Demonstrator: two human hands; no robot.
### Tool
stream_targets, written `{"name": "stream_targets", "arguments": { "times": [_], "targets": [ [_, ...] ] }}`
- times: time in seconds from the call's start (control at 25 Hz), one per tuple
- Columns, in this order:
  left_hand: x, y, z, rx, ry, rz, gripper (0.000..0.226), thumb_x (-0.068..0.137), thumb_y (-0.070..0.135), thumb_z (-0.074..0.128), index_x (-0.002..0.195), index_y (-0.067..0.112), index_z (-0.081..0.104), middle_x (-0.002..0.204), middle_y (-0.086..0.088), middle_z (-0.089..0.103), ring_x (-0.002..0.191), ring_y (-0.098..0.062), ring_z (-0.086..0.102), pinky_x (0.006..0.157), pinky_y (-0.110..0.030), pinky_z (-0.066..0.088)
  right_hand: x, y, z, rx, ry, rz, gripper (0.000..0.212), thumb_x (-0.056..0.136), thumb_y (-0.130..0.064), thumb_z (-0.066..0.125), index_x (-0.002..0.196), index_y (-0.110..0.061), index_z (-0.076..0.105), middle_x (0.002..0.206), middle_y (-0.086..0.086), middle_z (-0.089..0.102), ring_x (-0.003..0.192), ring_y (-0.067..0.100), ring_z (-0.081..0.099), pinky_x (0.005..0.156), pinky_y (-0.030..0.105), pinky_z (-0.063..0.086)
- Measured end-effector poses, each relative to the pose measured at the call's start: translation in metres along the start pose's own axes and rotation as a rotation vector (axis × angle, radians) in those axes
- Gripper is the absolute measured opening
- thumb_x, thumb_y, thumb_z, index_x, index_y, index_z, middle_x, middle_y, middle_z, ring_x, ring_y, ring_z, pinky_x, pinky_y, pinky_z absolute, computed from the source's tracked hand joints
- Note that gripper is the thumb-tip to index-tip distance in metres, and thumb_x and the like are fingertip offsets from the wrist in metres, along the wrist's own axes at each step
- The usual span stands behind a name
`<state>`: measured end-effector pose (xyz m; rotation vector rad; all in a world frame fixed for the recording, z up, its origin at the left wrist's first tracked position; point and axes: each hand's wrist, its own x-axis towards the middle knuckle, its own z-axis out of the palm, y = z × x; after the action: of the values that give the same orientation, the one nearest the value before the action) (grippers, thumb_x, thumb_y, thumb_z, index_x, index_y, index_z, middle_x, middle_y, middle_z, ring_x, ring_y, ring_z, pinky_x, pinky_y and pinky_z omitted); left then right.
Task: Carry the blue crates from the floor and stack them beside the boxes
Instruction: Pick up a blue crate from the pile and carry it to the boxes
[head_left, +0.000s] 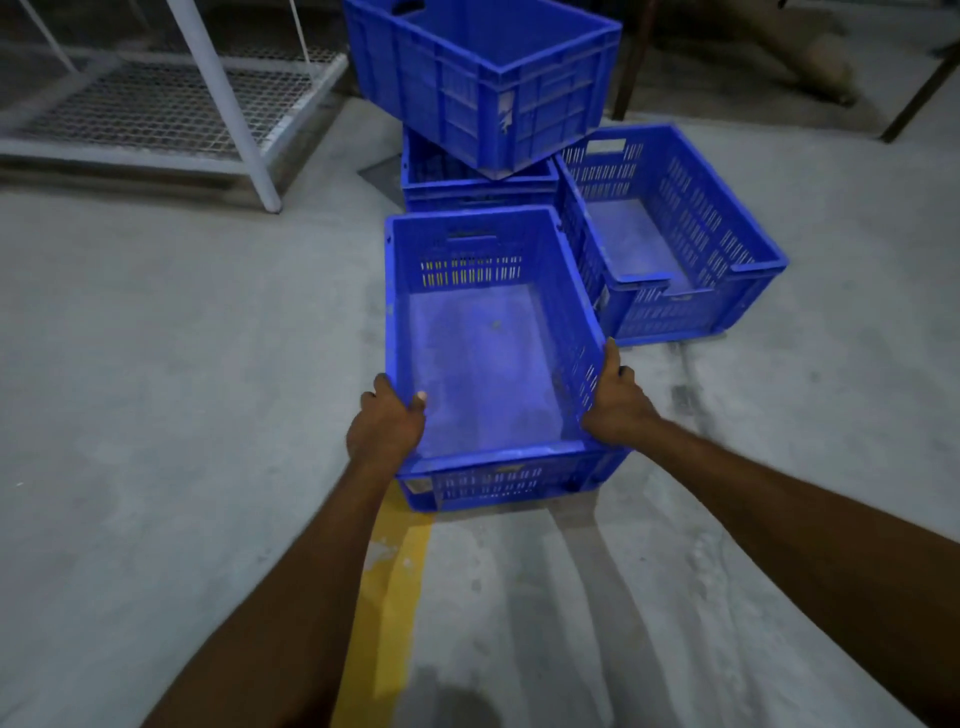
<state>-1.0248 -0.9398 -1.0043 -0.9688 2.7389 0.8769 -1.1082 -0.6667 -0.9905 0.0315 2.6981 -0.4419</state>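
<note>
While both arms reach forward from the near edge, the left hand and the right hand clasp the near blue crate by its two long side walls, close to its near corners. The left hand's fingers wrap over the left rim, thumb tip showing inside the crate. The right hand presses against the perforated right wall, its thumb lying up along the rim and the other fingers closed on the outside. This crate is empty, its dusty bottom bare, with slotted walls and a handle cut-out in the far wall. Whether its base touches the floor or is held just above it cannot be told.

Just beside it to the right sits a second slotted crate, empty too, turned at a slight angle on the floor. Directly beyond the near crate lies a third crate, mostly hidden, and on top of it a solid-walled crate rests skewed, one corner overhanging.

A yellow floor line runs from the near edge up under the held crate. At far left stands a white metal frame with a wire-mesh shelf low over the grey concrete.
</note>
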Motion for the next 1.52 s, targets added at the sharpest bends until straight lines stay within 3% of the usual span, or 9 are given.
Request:
{"name": "stream_targets", "arguments": {
  "times": [0.12, 0.28, 0.44, 0.52, 0.64, 0.84, 1.04, 1.32, 1.52],
  "targets": [
    [-0.003, 0.004, -0.003, -0.052, -0.008, 0.041, 0.048, 0.096, 0.027, 0.053, 0.135, 0.008, 0.034, 0.123, -0.028, 0.059, 0.108, -0.047, 0.060, 0.088, -0.050, 0.049, -0.003, 0.000, -0.005, -0.056, 0.071, -0.008, 0.101, 0.089, -0.015, 0.064, 0.159, -0.019, -0.008, 0.144, 0.025, 0.039, 0.116, 0.044, 0.058, 0.089, 0.047, 0.050],
    [-0.015, 0.025, -0.076, -0.126, 0.026, 0.007, 0.035, 0.084, 0.025, 0.060, 0.115, 0.010, 0.056, 0.115, -0.023, 0.065, 0.107, -0.042, 0.062, 0.085, -0.041, 0.049, -0.030, -0.020, -0.078, -0.010, 0.173, -0.065, 0.071, 0.087, -0.016, 0.059, 0.152, -0.025, 0.032, 0.135, 0.018, 0.057, 0.121, 0.038, 0.058, 0.095, 0.043, 0.050],
    [-0.060, 0.060, -0.191, -0.304, -0.095, -0.133, 0.054, 0.059, 0.034, 0.067, 0.106, 0.006, 0.066, 0.108, -0.020, 0.069, 0.100, -0.037, 0.065, 0.084, -0.038, 0.053, -0.089, -0.067, -0.193, 0.043, 0.052, -0.028, 0.040, 0.089, -0.012, 0.055, 0.124, -0.027, 0.064, 0.128, 0.014, 0.064, 0.106, 0.035, 0.063, 0.077, 0.035, 0.046],
    [-0.104, 0.069, -0.240, -0.333, -0.123, -0.158, 0.062, 0.055, 0.037, 0.060, 0.109, 0.009, 0.066, 0.110, -0.017, 0.070, 0.101, -0.036, 0.066, 0.089, -0.042, 0.054, -0.139, -0.083, -0.231, 0.023, 0.024, -0.022, 0.040, 0.089, -0.011, 0.054, 0.124, -0.028, 0.063, 0.130, 0.012, 0.063, 0.109, 0.034, 0.062, 0.081, 0.034, 0.046],
    [-0.194, 0.074, -0.322, -0.358, -0.081, -0.086, 0.052, 0.075, 0.039, 0.059, 0.121, 0.015, 0.062, 0.115, -0.013, 0.070, 0.103, -0.036, 0.066, 0.089, -0.042, 0.053, -0.239, -0.111, -0.281, 0.033, 0.004, -0.073, 0.050, 0.087, -0.010, 0.057, 0.134, -0.026, 0.056, 0.136, 0.013, 0.059, 0.123, 0.035, 0.056, 0.099, 0.040, 0.046],
    [-0.340, 0.072, -0.474, -0.383, 0.077, -0.008, 0.045, 0.086, 0.040, 0.057, 0.128, 0.024, 0.051, 0.115, -0.007, 0.069, 0.100, -0.032, 0.066, 0.083, -0.041, 0.053, -0.397, -0.166, -0.376, 0.183, 0.026, -0.051, 0.081, 0.080, -0.008, 0.065, 0.152, -0.019, 0.029, 0.116, 0.024, 0.064, 0.106, 0.043, 0.064, 0.080, 0.041, 0.050],
    [-0.465, 0.073, -0.594, -0.406, 0.153, -0.131, 0.043, 0.093, 0.037, 0.063, 0.129, 0.023, 0.044, 0.103, 0.000, 0.063, 0.096, -0.030, 0.065, 0.086, -0.045, 0.054, -0.502, -0.217, -0.441, 0.139, -0.107, -0.092, 0.048, 0.073, -0.018, 0.062, 0.118, -0.006, 0.052, 0.121, 0.018, 0.061, 0.109, 0.037, 0.062, 0.084, 0.038, 0.053],
    [-0.683, 0.053, -0.637, -0.331, 0.361, -0.508, 0.052, 0.088, 0.062, 0.056, 0.101, 0.012, 0.050, 0.101, -0.009, 0.063, 0.096, -0.035, 0.062, 0.080, -0.041, 0.051, -0.641, -0.208, -0.462, 0.135, -0.135, -0.449, 0.030, 0.078, -0.020, 0.061, 0.105, -0.006, 0.059, 0.109, 0.019, 0.067, 0.099, 0.039, 0.065, 0.073, 0.034, 0.048],
    [-0.864, 0.048, -0.629, -0.311, 0.564, -0.529, 0.026, 0.067, 0.040, 0.054, 0.072, 0.016, 0.046, 0.067, -0.001, 0.051, 0.078, -0.036, 0.059, 0.061, -0.034, 0.032, -0.725, -0.206, -0.470, 0.102, -0.389, -0.578, 0.055, 0.067, -0.050, 0.070, 0.101, -0.007, 0.067, 0.105, 0.016, 0.072, 0.094, 0.034, 0.069, 0.071, 0.035, 0.052]
  ]
}}
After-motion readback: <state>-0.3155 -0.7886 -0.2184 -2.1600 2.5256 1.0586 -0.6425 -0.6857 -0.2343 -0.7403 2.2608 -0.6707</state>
